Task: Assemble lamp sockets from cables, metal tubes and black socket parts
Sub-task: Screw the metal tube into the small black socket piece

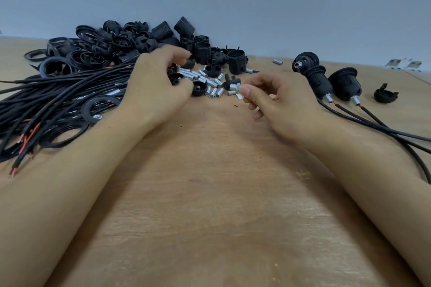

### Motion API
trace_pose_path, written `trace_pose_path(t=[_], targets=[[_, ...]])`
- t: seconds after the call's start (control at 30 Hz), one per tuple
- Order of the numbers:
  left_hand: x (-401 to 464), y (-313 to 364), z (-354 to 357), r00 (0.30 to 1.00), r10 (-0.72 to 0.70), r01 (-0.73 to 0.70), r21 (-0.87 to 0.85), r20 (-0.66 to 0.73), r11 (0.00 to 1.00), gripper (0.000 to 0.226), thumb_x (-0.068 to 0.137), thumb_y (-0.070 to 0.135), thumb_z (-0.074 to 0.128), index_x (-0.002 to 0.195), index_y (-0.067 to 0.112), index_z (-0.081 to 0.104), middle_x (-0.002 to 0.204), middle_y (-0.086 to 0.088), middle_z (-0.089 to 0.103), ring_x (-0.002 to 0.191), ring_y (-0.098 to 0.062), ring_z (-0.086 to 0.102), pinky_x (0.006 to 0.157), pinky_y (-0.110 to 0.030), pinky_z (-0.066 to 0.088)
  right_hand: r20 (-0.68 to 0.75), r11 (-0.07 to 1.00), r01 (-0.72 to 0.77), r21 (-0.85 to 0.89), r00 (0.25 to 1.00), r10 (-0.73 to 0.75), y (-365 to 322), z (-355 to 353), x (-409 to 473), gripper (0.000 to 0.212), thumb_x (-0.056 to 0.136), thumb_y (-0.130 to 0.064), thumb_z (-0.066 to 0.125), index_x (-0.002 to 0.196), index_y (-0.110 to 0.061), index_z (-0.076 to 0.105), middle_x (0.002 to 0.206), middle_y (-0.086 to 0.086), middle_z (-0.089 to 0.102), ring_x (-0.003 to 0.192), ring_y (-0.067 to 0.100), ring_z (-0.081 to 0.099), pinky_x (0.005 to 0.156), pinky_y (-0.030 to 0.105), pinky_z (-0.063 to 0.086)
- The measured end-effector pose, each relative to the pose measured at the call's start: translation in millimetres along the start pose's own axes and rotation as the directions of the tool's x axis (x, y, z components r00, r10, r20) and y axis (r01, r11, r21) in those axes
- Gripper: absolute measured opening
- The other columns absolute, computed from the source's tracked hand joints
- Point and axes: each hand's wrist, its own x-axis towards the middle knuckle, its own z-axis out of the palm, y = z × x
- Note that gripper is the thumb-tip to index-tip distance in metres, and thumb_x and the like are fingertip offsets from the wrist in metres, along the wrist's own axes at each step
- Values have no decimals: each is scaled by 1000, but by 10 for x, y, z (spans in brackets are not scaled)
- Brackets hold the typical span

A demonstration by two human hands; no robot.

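My right hand [268, 98] pinches one metal tube [234, 87] at thumb and forefinger. My left hand [158, 81] curls over black socket parts [176, 77]; its hold is unclear. Loose tubes [210, 84] lie between them. Risk: the small tube slips and rolls across the bench [210, 193].

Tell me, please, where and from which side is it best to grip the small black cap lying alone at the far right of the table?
The black cap seems to lie dome-down, with its open, notched rim facing up. Probably best to come from above and pinch the rim's left and right sides with the fingers. It lies apart from the assembled sockets, with bare table around it.
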Motion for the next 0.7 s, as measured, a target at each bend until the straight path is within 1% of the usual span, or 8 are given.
trace_pose_path(t=[0.07, 0.17, 0.27, 0.43, 0.5, 0.57, 0.63, 0.7], targets=[[1, -92, 19, 986, 81, -114, 238, 144, 965, 52, 84, 19, 65, 136, 22, 57, 134, 4, 59, 130, -18, 45, 111, -33, 36, -14, 999, -2, -38, 1000, 1, -1, 5, 0, 14, 93, -24, 66, 82, -32, 64, 72, -7, 66, 67, 11, 65, 54, 27, 57], [-20, -127, 66, 958, 92, -180, 318, 273, 931, 45, 87, 31, 69, 131, 27, 62, 138, 9, 57, 133, -23, 38, 112, -50, 31, -31, 997, -2, -78, 1000, 0, 1, 4, -1, 13, 92, -26, 67, 82, -33, 64, 74, -6, 67, 67, 16, 66, 59, 35, 58], [4, -144, 72, 965, 98, -188, 383, 242, 905, 26, 89, 37, 70, 113, 28, 73, 129, 10, 63, 126, -24, 43, 106, -50, 35, -27, 997, -14, -80, 1000, 12, 2, -2, -7, 8, 92, -26, 67, 84, -29, 66, 75, -6, 67, 67, 17, 66, 61, 39, 58], [35, -131, 59, 973, 110, -186, 415, 201, 891, 7, 88, 26, 72, 93, 23, 76, 116, 0, 65, 113, -26, 48, 100, -41, 40, -23, 998, -19, -62, 1000, 18, -6, -5, -8, 14, 92, -25, 67, 81, -33, 64, 75, -2, 67, 68, 18, 65, 60, 39, 58], [21, -96, 69, 983, 137, -169, 309, 122, 936, 5, 88, 23, 73, 91, 21, 76, 121, 1, 62, 118, -19, 50, 101, -29, 39, -16, 999, -11, -47, 1000, 10, -11, -3, -10, 16, 91, -23, 68, 80, -34, 63, 75, 0, 67, 69, 18, 65, 58, 38, 59], [5, -1, 63, 999, 50, -50, -26, 19, 998, 5, 85, 20, 75, 85, 25, 74, 120, 6, 65, 113, -7, 59, 94, -22, 46, -13, 1000, -11, 11, 1000, 11, -21, 4, -14, 15, 91, -20, 69, 82, -32, 65, 77, 2, 67, 69, 18, 65, 57, 37, 59], [-25, 117, 53, 986, -104, 158, -513, 134, 844, 9, 81, 14, 79, 80, 22, 74, 105, 2, 73, 100, -10, 69, 83, -23, 53, -15, 996, -4, 90, 1000, 6, -41, 6, -17, 14, 91, -16, 69, 86, -30, 65, 78, -1, 68, 68, 14, 65, 56, 34, 59], [-55, 165, 83, 950, -107, 287, -686, 293, 668, 8, 80, 8, 78, 82, 14, 73, 93, -7, 75, 97, -25, 73, 83, -30, 57, -37, 992, 31, 122, 999, -27, -67, 4, -18, 17, 91, -14, 69, 87, -30, 66, 78, -5, 68, 67, 11, 65, 56, 28, 57]])
